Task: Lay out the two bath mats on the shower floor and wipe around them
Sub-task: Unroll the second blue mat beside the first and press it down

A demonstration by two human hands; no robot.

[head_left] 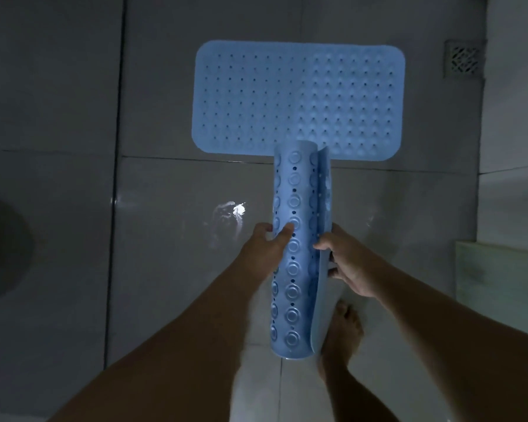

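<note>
One light blue bath mat (299,99) lies flat on the grey tiled shower floor at the far middle, dotted with holes and bumps. A second blue mat (296,269) is rolled into a loose tube with its suction cups outward, held above the floor and pointing away from me. My left hand (265,248) grips the roll's left side, thumb on top. My right hand (348,263) pinches the loose outer edge of the roll on the right. The far end of the roll overlaps the flat mat's near edge in the view.
A square floor drain (464,57) sits at the far right corner beside a white wall (512,102). My bare foot (343,333) stands below the roll. A dark rounded shape (3,245) lies at the left edge. A bright wet patch (229,211) glints on the tiles.
</note>
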